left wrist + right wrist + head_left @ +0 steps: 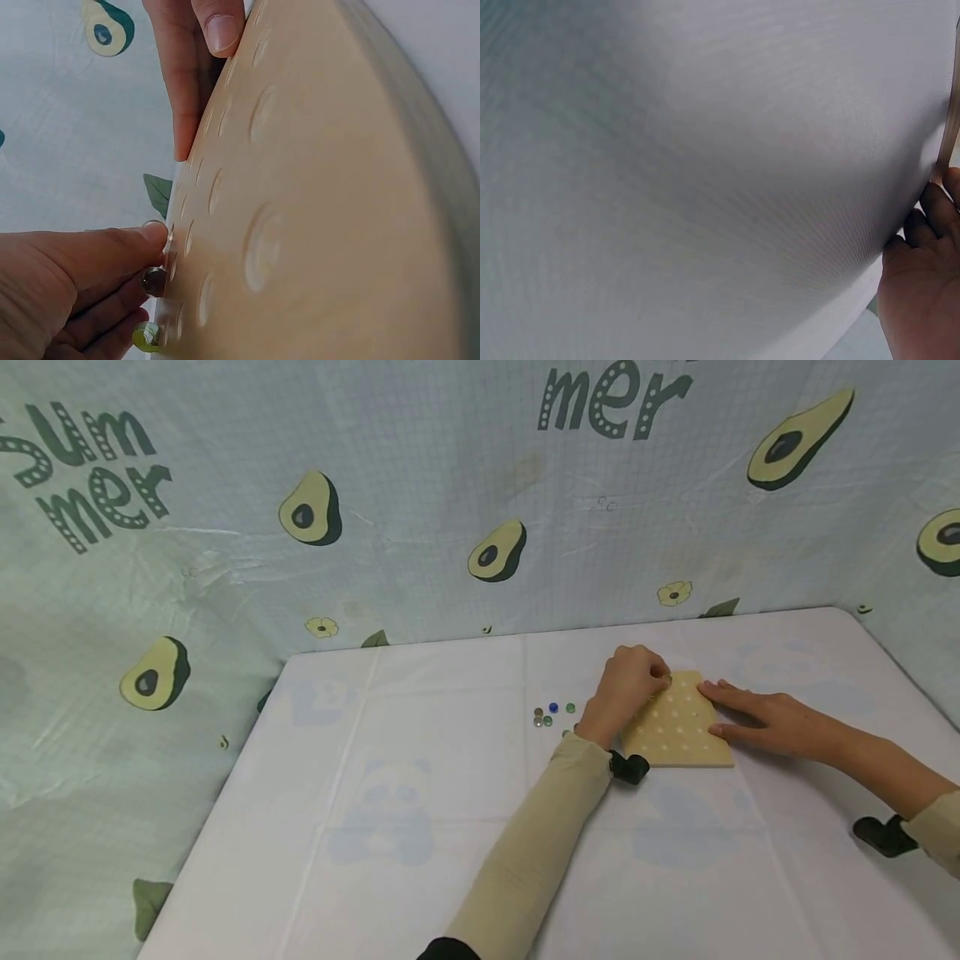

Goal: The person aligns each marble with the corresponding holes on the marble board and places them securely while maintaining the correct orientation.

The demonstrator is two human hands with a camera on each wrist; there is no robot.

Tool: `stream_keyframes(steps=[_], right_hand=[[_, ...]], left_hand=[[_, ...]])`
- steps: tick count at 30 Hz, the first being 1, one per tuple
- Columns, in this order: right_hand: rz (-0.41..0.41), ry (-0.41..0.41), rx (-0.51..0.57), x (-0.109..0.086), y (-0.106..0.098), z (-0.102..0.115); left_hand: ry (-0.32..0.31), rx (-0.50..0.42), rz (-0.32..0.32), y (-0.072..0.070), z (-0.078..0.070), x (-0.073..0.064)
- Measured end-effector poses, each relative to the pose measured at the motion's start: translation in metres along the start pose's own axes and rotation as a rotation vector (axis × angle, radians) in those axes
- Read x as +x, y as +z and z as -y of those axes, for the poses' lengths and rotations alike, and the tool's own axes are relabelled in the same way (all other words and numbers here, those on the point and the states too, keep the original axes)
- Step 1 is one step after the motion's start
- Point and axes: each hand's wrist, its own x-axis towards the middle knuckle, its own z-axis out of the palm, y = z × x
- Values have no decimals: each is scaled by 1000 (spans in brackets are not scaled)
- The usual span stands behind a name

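Note:
A pale wooden board [675, 739] with rows of round hollows lies flat on the table. Over its far left corner, my left hand [628, 685] pinches a small glass marble [155, 223] between thumb and fingers, mostly hidden by the thumb tip. In the left wrist view a dark marble [154, 281] and a yellow-green marble [146, 337] sit on the board close by those fingers. My right hand [783, 722] rests along the board's right edge, fingers stretched out and thumb touching the near part of that side.
Left of the board, several loose marbles, among them a blue marble [553, 707] and a green marble [571, 707], lie on the white tablecloth [435, 743]; my left forearm partly covers this group. A patterned curtain [420, 468] hangs behind the table and at its left.

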Motion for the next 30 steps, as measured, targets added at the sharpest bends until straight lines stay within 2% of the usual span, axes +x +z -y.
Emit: stream_keyframes(steps=[6, 12, 16, 20, 24, 30], right_hand=[[-9, -10, -1, 0, 0, 0], [-16, -9, -11, -1, 1, -2], [-11, -14, -21, 1, 1, -1], [-7, -16, -25, 2, 0, 0], [-5, -7, -26, 2, 0, 0], [3, -4, -11, 1, 1, 1]], left_hand=[[17, 17, 20, -2, 1, 0], [31, 3, 26, -14, 13, 0], [34, -13, 14, -36, 26, -3], [73, -24, 3, -65, 43, -9], [122, -23, -14, -90, 64, -19], [152, -91, -19, -120, 89, -37]])
